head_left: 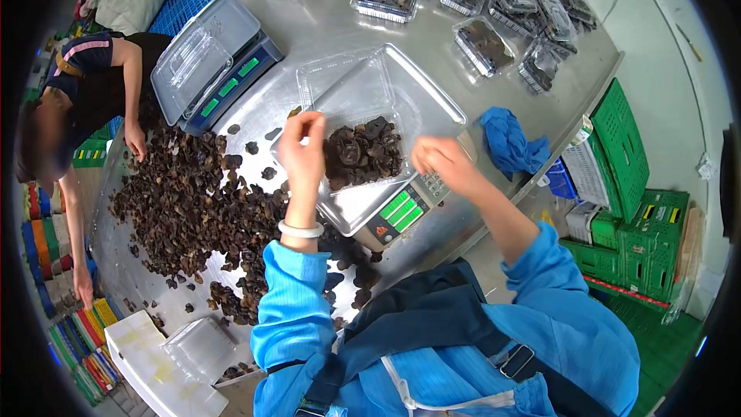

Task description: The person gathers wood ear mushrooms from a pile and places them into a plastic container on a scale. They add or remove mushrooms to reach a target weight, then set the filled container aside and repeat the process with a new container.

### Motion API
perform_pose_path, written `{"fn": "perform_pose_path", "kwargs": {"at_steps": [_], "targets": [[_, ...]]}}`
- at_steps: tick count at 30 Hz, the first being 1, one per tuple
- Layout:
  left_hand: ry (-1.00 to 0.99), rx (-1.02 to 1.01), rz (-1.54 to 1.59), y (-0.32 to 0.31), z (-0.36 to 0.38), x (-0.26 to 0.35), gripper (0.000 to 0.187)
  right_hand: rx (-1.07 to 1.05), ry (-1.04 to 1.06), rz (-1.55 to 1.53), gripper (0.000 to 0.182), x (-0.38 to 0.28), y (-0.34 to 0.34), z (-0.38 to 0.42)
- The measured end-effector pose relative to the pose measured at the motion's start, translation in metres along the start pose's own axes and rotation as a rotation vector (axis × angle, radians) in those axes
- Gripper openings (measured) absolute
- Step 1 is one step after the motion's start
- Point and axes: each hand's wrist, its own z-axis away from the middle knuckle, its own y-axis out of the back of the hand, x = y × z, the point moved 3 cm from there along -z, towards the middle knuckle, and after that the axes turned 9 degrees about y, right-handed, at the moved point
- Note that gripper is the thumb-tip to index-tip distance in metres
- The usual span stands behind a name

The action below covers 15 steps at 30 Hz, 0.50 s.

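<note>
A clear plastic clamshell box (363, 156) holding dark wood ear mushrooms sits on a metal tray (432, 89), its lid (347, 81) folded back. The tray rests on a weighing scale (401, 212) with green displays. My left hand (303, 147) is at the box's left side, fingers curled in a pinch; what they hold, if anything, is hidden. Across from it, my right hand (446, 162) hovers by the right edge with its fingers drawn together, and I cannot make out anything in them. A large heap of loose wood ear mushrooms (193, 201) spreads to the left.
Filled clamshell boxes (484, 45) crowd the back right. A second scale (216, 62) stands back left, near another person (100, 69) whose hand touches the heap. A blue cloth (509, 141) lies right; a white foam box (158, 367) stands front left. Green crates (641, 239) are beyond the table.
</note>
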Motion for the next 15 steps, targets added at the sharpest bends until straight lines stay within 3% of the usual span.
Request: {"fn": "perform_pose_path", "kwargs": {"at_steps": [2, 5, 7, 8, 9, 10, 11, 12, 13, 14, 15], "targets": [[0.079, 0.103, 0.055, 0.014, -0.013, -0.010, 0.014, -0.290, -0.158, 0.117, 0.018, -0.006, 0.011, 0.030], [0.284, 0.014, 0.138, 0.012, -0.036, -0.028, 0.033, -0.301, -0.097, 0.425, 0.019, -0.007, 0.002, 0.052], [0.458, -0.097, 0.293, 0.004, -0.045, -0.026, 0.043, -0.047, -0.051, 0.298, 0.012, 0.007, -0.001, 0.053], [0.494, -0.155, 0.458, -0.001, -0.045, -0.019, 0.056, 0.120, -0.073, 0.191, 0.012, 0.017, -0.003, 0.050], [0.520, -0.244, 0.709, -0.004, -0.048, -0.024, 0.058, 0.277, -0.079, 0.068, 0.014, 0.023, -0.009, 0.041], [0.449, -0.329, 0.849, -0.003, -0.048, -0.024, 0.051, 0.353, -0.206, 0.054, 0.018, 0.027, -0.006, 0.039], [0.296, -0.439, 0.933, 0.000, -0.051, -0.029, 0.047, 0.385, -0.186, 0.060, 0.019, 0.033, -0.002, 0.035], [0.360, -0.224, 0.751, 0.006, -0.030, -0.007, 0.044, 0.415, -0.262, -0.064, 0.030, 0.048, -0.001, 0.035], [0.129, -0.449, 0.476, 0.019, -0.032, -0.027, 0.041, 0.404, -0.267, -0.228, 0.035, 0.058, -0.001, 0.037], [0.332, -0.319, 0.339, 0.022, -0.013, -0.025, 0.027, 0.407, -0.356, -0.279, 0.039, 0.053, -0.005, 0.036], [0.076, -0.356, 0.068, 0.030, 0.005, -0.014, 0.016, 0.371, -0.365, -0.355, 0.036, 0.045, -0.009, 0.034]]}}
